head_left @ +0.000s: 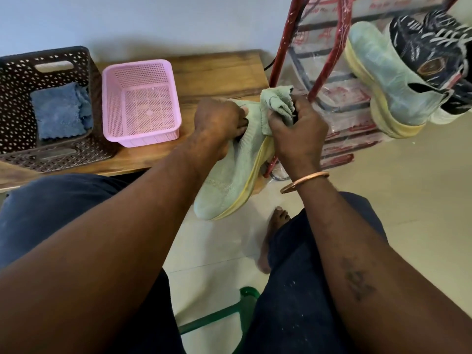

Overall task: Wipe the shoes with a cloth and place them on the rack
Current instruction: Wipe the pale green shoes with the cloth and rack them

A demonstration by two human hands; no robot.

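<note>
While the left hand (pixel 217 121) is gripping the pale green knit shoe (pixel 229 175) with a thick yellow sole at its collar, fingers curling into the opening, the right hand (pixel 296 131) is clutching a crumpled pale green cloth (pixel 277 103) and pressing it against the heel end. Both hands are holding the shoe in the air above the pale tiled floor, its toe pointing down toward the person. A copper bangle (pixel 304 181) is sitting on the right wrist, just right of the shoe.

Left of the shoe, a pink perforated plastic basket (pixel 143 139) is standing on a low wooden bench (pixel 217 70), its mesh floor showing. Farther left of the shoe, beside the pink one, a dark brown perforated plastic basket (pixel 15 111) is holding a folded blue cloth (pixel 60 111).

Right of the shoe, a red metal rack (pixel 283 47) wrapped in clear printed plastic is rising, one red post standing just behind the clutched cloth. High to the right of the shoe, a matching green shoe (pixel 383 80) is lying on the rack, touching a dark sneaker with white laces (pixel 429 47).

Below the shoe, a bare foot (pixel 273 233) is resting on the floor, and a green frame (pixel 229 312) is showing nearer the person.
</note>
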